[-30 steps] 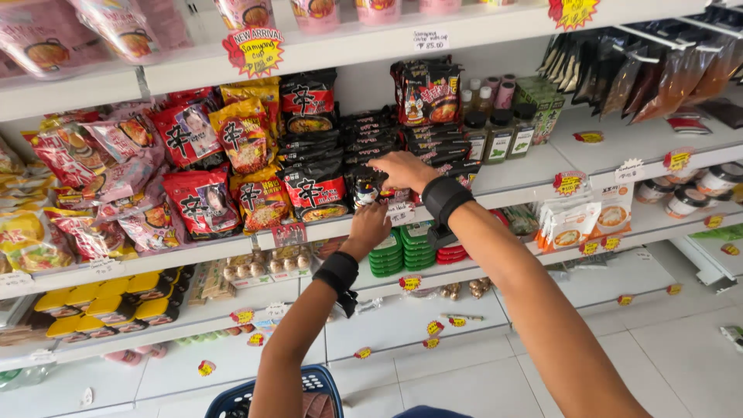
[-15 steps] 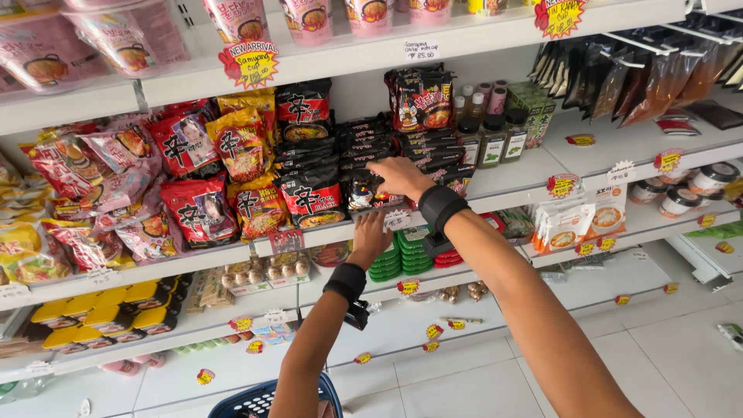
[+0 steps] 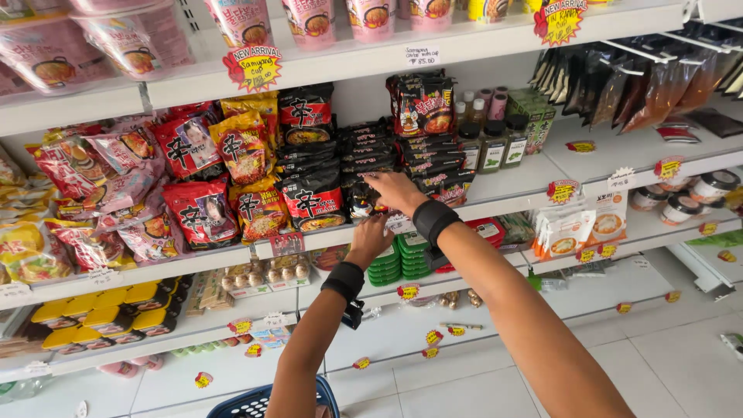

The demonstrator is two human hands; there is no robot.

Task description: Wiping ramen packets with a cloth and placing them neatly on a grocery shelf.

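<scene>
Straightening stock looks like the step in hand: both hands on the dark noodle packs [image 3: 364,197] at the middle shelf [image 3: 511,190] front, right hand [image 3: 396,190] w/ fingers flat on top, left hand [image 3: 370,236] under, grip unclear; next prob needs a firm two-sided pinch

Dark noodle packets [image 3: 364,166] stacked flat on the middle shelf; front one [image 3: 361,203] upright, dark, glossy.
</scene>
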